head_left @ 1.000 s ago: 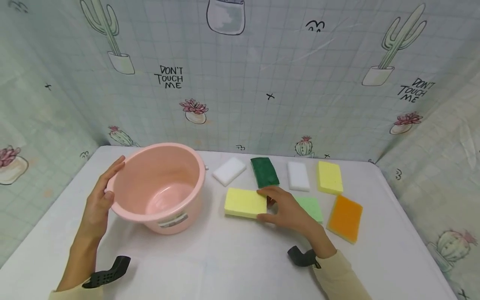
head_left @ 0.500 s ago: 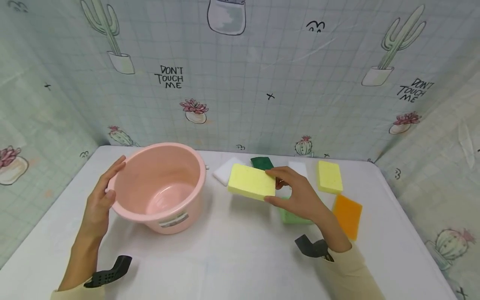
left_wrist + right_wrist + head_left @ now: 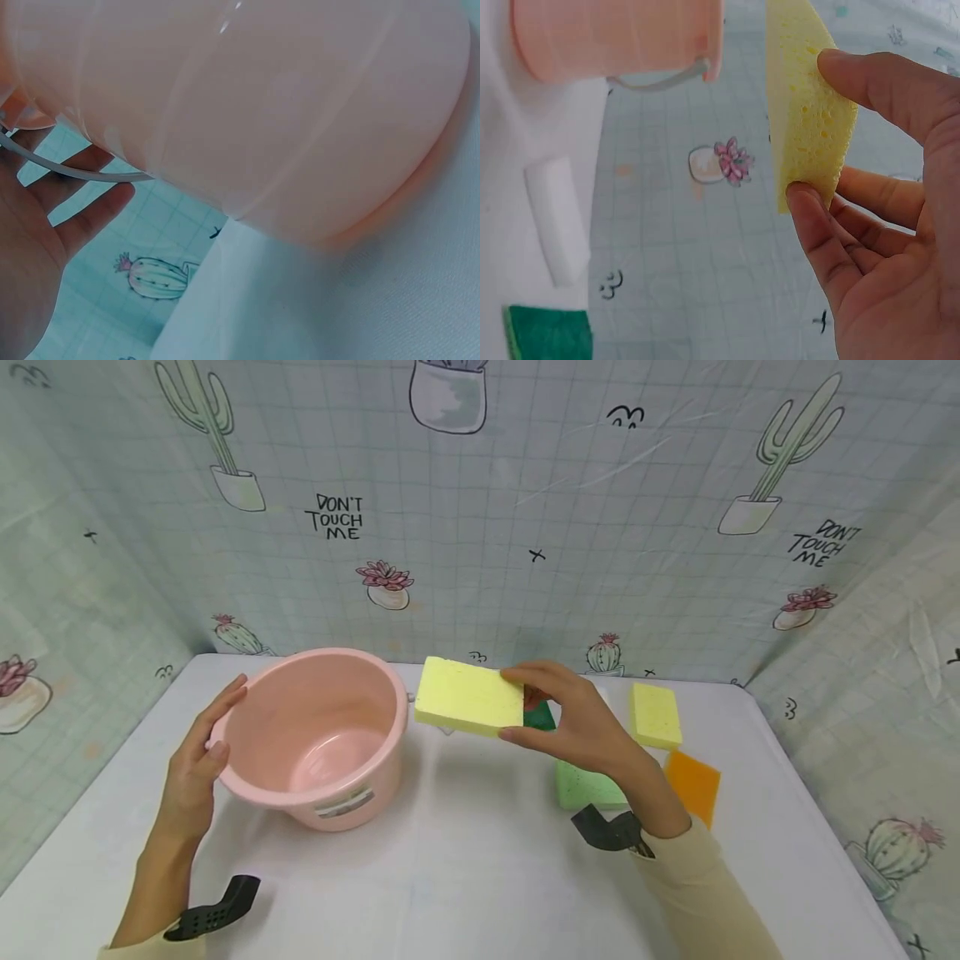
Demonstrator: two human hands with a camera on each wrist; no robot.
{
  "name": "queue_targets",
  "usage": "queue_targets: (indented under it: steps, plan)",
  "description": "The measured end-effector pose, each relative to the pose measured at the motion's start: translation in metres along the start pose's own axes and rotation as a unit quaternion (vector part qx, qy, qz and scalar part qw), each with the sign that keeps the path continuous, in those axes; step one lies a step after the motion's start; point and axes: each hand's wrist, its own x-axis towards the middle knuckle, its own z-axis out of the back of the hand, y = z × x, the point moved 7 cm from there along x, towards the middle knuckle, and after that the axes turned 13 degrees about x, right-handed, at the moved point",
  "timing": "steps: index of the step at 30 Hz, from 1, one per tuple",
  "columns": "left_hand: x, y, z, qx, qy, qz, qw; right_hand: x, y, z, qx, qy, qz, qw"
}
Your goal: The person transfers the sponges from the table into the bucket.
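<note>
The sponge [image 3: 468,697] is a pale yellow, porous rectangular slab, pinched at one end by the right hand [image 3: 581,722] and held in the air just right of the basin [image 3: 315,735]. The left hand [image 3: 197,760] rests flat, fingers straight, against the smooth pink plastic wall.

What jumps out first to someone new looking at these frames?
The pale yellow sponge, pinched by the right hand and held in the air just right of the pink bucket. The left hand rests on the bucket's left rim. More sponges lie on the white table behind and under the right hand, including an orange sponge.
</note>
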Motion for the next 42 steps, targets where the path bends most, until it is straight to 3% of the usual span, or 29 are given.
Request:
queue_targets:
  steps: [11, 18, 29, 42]
  plan:
    - [-0.005, 0.003, 0.005, 0.012, -0.007, -0.002, 0.9999, 0.045, 0.031, -0.042, 0.020, 0.042, 0.049, 0.998]
    - [-0.004, 0.002, 0.004, 0.016, -0.007, 0.007, 0.9998, 0.066, 0.039, -0.073, 0.028, 0.082, 0.024, 0.996]
    - [-0.002, 0.002, 0.005, 0.026, -0.007, 0.013, 0.9996, 0.096, 0.054, -0.117, -0.006, 0.153, 0.003, 0.988]
    - [-0.002, 0.000, 0.000, 0.024, -0.007, -0.002, 0.9997, 0.105, 0.036, -0.161, -0.078, 0.236, -0.048, 0.967]
